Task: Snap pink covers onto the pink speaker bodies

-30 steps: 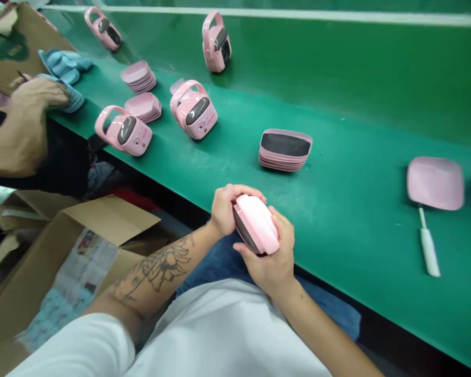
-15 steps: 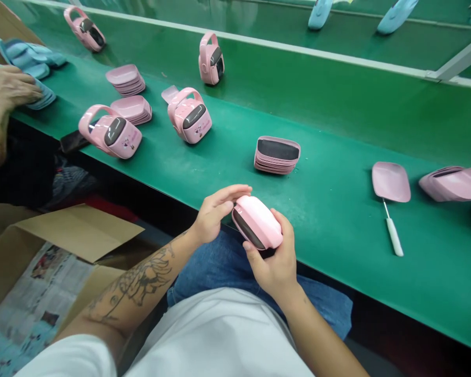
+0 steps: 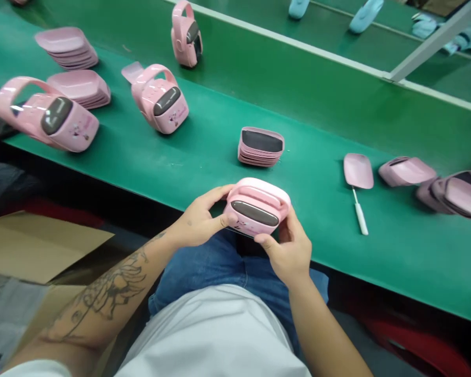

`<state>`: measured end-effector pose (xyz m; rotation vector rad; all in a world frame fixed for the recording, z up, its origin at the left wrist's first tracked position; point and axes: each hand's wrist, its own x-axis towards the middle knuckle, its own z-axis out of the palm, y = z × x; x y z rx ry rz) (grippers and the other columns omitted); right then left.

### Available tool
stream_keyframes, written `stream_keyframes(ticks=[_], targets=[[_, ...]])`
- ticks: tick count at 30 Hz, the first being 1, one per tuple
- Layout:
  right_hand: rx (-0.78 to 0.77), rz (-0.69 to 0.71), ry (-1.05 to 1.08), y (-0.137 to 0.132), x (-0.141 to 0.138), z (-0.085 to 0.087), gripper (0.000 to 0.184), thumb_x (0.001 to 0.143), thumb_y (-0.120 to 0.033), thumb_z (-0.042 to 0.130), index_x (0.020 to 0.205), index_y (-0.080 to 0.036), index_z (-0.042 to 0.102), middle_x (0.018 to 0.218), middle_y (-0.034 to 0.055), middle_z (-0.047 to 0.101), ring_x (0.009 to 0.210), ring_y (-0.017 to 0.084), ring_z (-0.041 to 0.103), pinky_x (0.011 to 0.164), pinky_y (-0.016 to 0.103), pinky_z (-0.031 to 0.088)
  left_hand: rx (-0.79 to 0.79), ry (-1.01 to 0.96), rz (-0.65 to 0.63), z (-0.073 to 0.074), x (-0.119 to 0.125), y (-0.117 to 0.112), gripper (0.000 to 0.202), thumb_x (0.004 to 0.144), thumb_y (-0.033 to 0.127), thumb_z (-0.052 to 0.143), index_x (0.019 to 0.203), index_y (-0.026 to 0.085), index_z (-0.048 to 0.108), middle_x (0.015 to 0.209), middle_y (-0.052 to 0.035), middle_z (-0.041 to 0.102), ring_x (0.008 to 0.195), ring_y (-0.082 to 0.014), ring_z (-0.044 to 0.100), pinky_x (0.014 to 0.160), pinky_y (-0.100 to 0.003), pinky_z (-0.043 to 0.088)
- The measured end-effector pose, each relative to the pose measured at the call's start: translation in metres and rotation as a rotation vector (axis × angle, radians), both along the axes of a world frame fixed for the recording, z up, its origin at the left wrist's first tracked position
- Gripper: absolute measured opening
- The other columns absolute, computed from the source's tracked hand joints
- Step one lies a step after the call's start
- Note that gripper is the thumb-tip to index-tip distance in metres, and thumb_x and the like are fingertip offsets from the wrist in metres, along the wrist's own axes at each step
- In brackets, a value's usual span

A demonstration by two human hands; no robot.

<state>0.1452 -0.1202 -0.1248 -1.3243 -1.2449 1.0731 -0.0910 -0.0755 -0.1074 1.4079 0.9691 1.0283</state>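
Item: pink plastic case [image 3: 257,207] with a handle and dark oval panel.
Left hand [image 3: 196,222]: curled around the case's left end, thumb on its front.
Right hand [image 3: 289,248]: gripping the case's right end, thumb along its lower edge.
Item position: held in both hands over the desk's near edge.
Desk [image 3: 377,251]: green.
Nearby: stack of pink shells [image 3: 260,147] just beyond the hands; pink paddle [image 3: 358,172] with white handle toward the right.

Fig.: Pink plastic case [image 3: 257,209] held btwn L hand [image 3: 196,220] and R hand [image 3: 288,243], above jeans [image 3: 192,272]; stacked pink shells [image 3: 260,147] and white-handled pink paddle [image 3: 358,180] shown on green table [image 3: 204,162] nearby.
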Motion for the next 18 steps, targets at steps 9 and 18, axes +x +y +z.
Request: stream_keyframes(ticks=[9, 18], targets=[[0.189, 0.006, 0.013, 0.001, -0.018, 0.053, 0.106, 0.078, -0.073, 0.085, 0.162, -0.026, 0.040, 0.157, 0.0176, 0.058, 0.143, 0.039, 0.061, 0.117, 0.058, 0.057, -0.498, -0.734, -0.044, 0.016, 0.043, -0.027, 0.043, 0.095, 0.044, 0.080, 0.130, 0.020, 0.076, 0.116, -0.0097, 0.081, 0.096, -0.0200, 0.079, 0.086, -0.027, 0.066], [0.128, 0.061, 0.076, 0.004, -0.018, 0.052, 0.084, 0.086, -0.056, 0.086, 0.155, -0.026, 0.048, 0.156, 0.0178, 0.060, 0.140, 0.039, 0.064, 0.114, 0.060, 0.059, -0.423, -0.539, 0.161, 0.016, 0.050, -0.044, 0.047, 0.104, 0.050, 0.064, 0.142, 0.024, 0.068, 0.146, -0.0130, 0.070, 0.134, -0.0332, 0.067, 0.112, -0.049, 0.057]])
